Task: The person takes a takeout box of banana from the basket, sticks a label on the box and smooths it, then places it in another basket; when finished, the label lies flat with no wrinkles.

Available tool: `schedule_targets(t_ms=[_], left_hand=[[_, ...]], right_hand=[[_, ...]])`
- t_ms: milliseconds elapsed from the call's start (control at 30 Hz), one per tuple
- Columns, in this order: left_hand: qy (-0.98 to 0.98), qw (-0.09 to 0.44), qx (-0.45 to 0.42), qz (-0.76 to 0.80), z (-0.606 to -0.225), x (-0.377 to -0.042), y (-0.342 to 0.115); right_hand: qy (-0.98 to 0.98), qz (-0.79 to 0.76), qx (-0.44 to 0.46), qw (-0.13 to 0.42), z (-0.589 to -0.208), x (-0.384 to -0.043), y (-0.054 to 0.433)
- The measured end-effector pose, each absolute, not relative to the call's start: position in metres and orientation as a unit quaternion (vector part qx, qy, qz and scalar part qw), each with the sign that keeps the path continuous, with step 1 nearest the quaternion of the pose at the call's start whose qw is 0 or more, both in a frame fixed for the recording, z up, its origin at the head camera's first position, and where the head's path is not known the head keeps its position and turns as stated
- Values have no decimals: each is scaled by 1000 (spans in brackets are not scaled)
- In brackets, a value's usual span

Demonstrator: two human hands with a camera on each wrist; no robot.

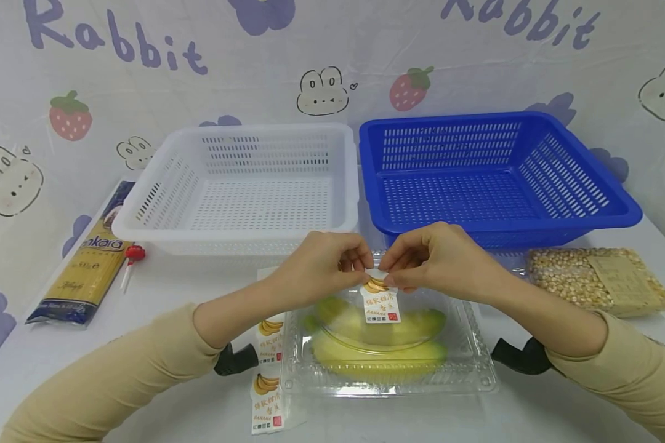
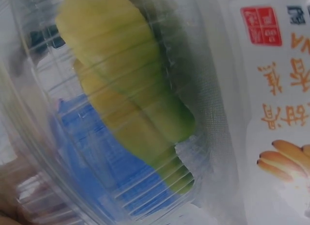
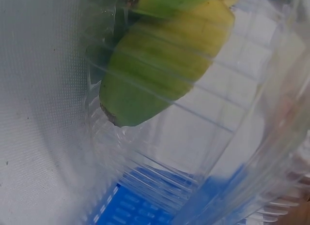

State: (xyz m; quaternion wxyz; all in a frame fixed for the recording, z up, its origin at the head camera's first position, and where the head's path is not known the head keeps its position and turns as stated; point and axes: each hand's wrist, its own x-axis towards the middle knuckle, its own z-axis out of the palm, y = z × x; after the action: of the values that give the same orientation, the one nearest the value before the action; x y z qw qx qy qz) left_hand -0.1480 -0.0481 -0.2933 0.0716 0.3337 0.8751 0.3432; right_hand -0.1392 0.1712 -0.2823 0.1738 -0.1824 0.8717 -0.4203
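Note:
A clear plastic clamshell box [image 1: 388, 387] stands on the table with yellow-green bananas [image 1: 377, 357] inside, also seen through its wall in both wrist views. Above its lid, a white banana label [image 1: 381, 304] hangs by its top edge. My left hand [image 1: 338, 261] pinches the label's upper left corner, and my right hand [image 1: 435, 261] pinches its upper right. Whether the label's lower part touches the lid I cannot tell. Left of the box, partly beneath it, lies a strip of more banana labels [image 1: 266, 400].
Behind the box stand a white basket [image 1: 266, 237] and a blue basket [image 1: 510, 234]. A spaghetti pack [image 1: 85, 271] and a red lollipop [image 1: 135, 253] lie at left. To the right is a bag of corn kernels [image 1: 565, 283].

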Motion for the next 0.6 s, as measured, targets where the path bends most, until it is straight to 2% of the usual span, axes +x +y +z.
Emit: schedule_targets(t_ms=[600], left_hand=[[880, 52, 350, 315, -294, -149, -48]], right_hand=[[879, -398, -213, 153, -284, -138, 176]])
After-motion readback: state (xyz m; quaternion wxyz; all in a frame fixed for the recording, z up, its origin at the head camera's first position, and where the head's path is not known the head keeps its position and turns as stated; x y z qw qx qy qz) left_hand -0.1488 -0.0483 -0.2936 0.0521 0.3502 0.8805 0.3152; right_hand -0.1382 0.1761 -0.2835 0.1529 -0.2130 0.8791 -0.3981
